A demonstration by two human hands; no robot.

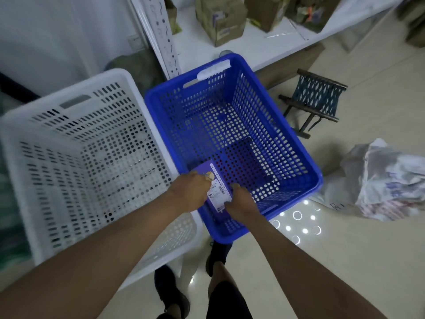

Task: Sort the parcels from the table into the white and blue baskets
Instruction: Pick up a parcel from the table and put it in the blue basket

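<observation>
We've got both hands, left hand [192, 192] and right hand [239, 203], curled round a flat purple parcel [215, 192] with a white shipping label and small cartoon sticker, holding it over the near corner inside the blue basket [299, 143], white basket [20, 157] just beside.

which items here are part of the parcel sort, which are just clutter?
In the job:
purple parcel, held by left hand and right hand over the blue basket
blue basket
white basket

Lying about:
folding stool
crumpled plastic bags on the floor
cardboard boxes on the white surface behind
</observation>
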